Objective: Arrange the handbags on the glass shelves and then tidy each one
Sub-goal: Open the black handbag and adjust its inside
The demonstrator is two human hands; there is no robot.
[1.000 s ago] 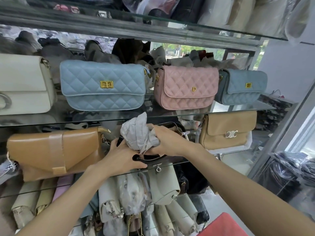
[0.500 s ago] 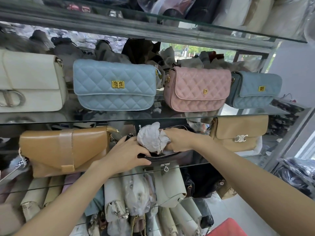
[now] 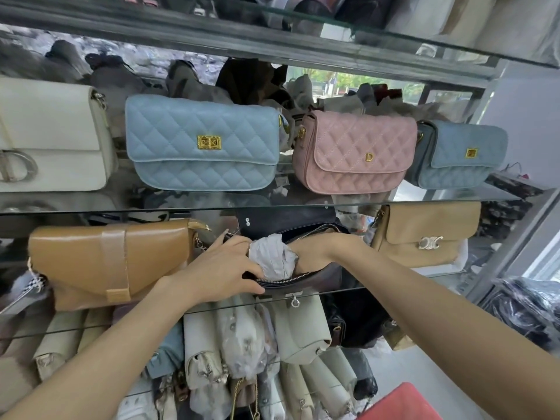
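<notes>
Quilted matt blue bag [image 3: 201,143]; glossy smooth tan bag [image 3: 109,262]; crumpled paper stuffing [image 3: 272,257]; glass shelf [image 3: 424,197].

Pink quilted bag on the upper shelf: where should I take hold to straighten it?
Take the pink quilted bag by its two short ends, coming from the front. It stands upright with the flap facing you and open gaps beside the large light blue bag and the small blue bag.

R hand [image 3: 306,253] fingers hidden in black bag [image 3: 303,280].
</notes>
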